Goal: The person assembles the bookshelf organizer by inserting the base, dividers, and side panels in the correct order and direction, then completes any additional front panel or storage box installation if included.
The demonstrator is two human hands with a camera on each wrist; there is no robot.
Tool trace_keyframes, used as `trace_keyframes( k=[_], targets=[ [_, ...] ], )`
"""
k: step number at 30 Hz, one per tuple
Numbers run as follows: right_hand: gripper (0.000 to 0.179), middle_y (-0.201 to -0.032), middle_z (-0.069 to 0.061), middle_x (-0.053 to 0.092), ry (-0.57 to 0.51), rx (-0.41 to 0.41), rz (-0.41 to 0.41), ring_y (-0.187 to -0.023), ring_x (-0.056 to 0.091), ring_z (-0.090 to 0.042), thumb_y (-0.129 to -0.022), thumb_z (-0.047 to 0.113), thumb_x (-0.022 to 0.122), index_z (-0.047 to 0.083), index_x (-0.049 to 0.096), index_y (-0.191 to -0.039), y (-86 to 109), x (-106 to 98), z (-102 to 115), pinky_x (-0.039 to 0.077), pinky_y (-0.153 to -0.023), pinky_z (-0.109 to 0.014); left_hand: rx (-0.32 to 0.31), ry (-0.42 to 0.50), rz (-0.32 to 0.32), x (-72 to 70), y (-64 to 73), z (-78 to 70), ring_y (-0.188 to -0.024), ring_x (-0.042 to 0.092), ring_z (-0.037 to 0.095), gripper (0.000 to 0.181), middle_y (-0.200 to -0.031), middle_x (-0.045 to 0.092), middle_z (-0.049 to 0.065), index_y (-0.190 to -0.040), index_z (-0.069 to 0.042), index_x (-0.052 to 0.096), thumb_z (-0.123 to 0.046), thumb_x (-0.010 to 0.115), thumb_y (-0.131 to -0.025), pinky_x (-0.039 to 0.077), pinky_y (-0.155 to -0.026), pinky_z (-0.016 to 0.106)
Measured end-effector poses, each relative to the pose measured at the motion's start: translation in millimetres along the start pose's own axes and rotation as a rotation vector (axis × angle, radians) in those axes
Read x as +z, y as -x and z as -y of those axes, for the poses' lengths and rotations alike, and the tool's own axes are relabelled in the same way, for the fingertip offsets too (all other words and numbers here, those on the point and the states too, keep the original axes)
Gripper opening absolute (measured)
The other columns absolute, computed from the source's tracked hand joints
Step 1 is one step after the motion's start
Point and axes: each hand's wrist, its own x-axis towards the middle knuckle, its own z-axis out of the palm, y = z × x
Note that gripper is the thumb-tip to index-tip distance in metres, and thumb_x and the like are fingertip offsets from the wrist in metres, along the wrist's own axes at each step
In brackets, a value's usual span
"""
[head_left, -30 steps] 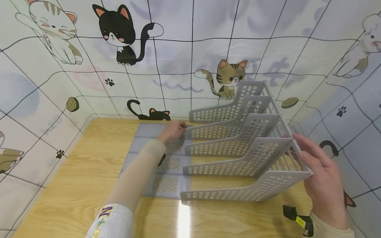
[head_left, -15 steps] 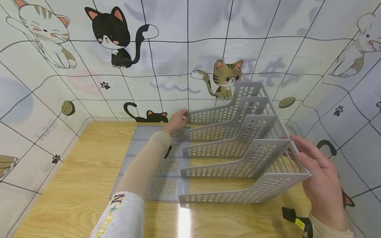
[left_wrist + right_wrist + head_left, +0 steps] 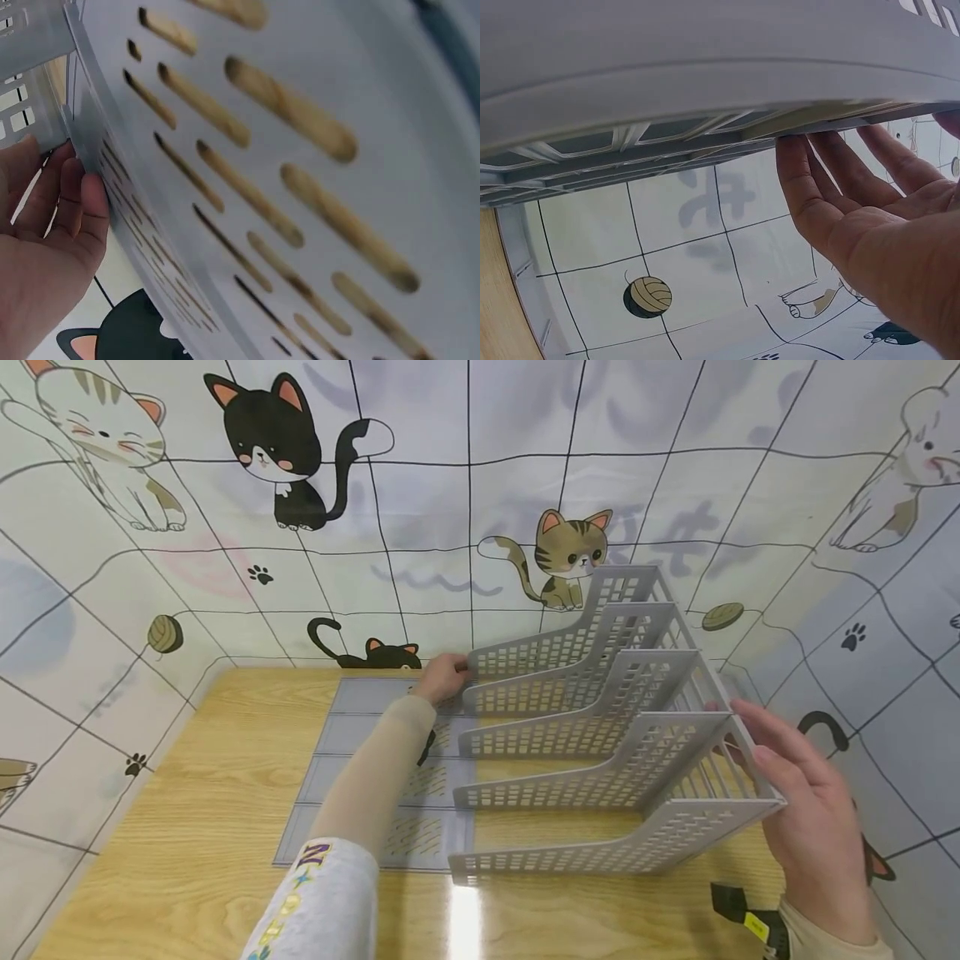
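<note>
A grey plastic file rack [image 3: 660,839] with several perforated upright dividers stands on the right half of the table. Left of it lies a flat grey slotted panel [image 3: 322,777], its right side meeting the dividers' low front ends. My left hand [image 3: 442,678] pinches the front tip of the farthest divider, just over the panel's far right corner. In the left wrist view, its curled fingers [image 3: 71,199] sit at the divider's lower corner, right beside the panel's edge. My right hand [image 3: 813,814] grips the rack's tall barred back, thumb on the frame and fingertips behind it.
Underneath is a wood-grain table [image 3: 225,760]. A wall sheet [image 3: 427,518] with cartoon cats closes in the back and both sides, close behind the rack's far divider. A black strap [image 3: 750,914] is on the right wrist.
My left hand rose from the panel's far edge to the farthest divider's front tip, then came down slightly there. The right hand keeps its grip on the rack. The head view shifted slightly.
</note>
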Motion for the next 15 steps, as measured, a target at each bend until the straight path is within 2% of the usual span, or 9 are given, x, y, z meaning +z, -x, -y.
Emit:
trace_keyframes(
  k=[2,5,9,15],
  targets=[
    [0.045,-0.149,-0.017,0.056,-0.035,-0.029,0.023,-0.133,0.055,-0.025,-0.107,-0.009,0.032,-0.016,0.037,-0.151,-0.1,-0.9,-0.6,0.046,-0.106,-0.024,0.006,-0.015,-0.007,-1.2,-1.4,0.8,-0.111,0.065,0.026,0.023,-0.123,0.072,0.008,-0.122,-0.011,0.074,-0.018,0.057,-0.107,0.053,-0.097,0.043],
    [0.044,-0.147,-0.015,0.058,-0.01,-0.008,-0.015,-0.132,0.056,-0.024,-0.107,-0.008,0.033,-0.015,0.038,-0.151,0.5,0.2,1.6,0.046,-0.105,-0.024,0.02,-0.024,-0.01,-3.4,-3.4,1.1,-0.099,0.064,0.025,0.021,-0.112,0.072,0.008,-0.111,-0.009,0.075,-0.018,0.056,-0.108,0.054,-0.09,0.042],
    [0.044,-0.146,-0.013,0.06,-0.005,0.011,-0.051,-0.131,0.057,-0.022,-0.107,-0.007,0.034,-0.014,0.04,-0.15,2.5,-0.8,1.8,0.049,-0.104,-0.023,0.027,-0.009,-0.012,-4.0,-4.5,-0.7,-0.095,0.062,0.023,0.02,-0.108,0.072,0.008,-0.108,-0.008,0.076,-0.018,0.058,-0.107,0.053,-0.088,0.04],
    [0.044,-0.144,-0.012,0.061,-0.049,-0.003,-0.08,-0.127,0.061,-0.019,-0.106,-0.01,0.034,-0.013,0.044,-0.149,5.0,-4.4,-3.6,0.052,-0.098,-0.021,0.005,-0.063,-0.031,-0.2,-5.8,-3.0,-0.088,0.059,0.022,0.021,-0.105,0.072,0.008,-0.104,-0.007,0.076,-0.017,0.058,-0.107,0.051,-0.08,0.036]
  ],
)
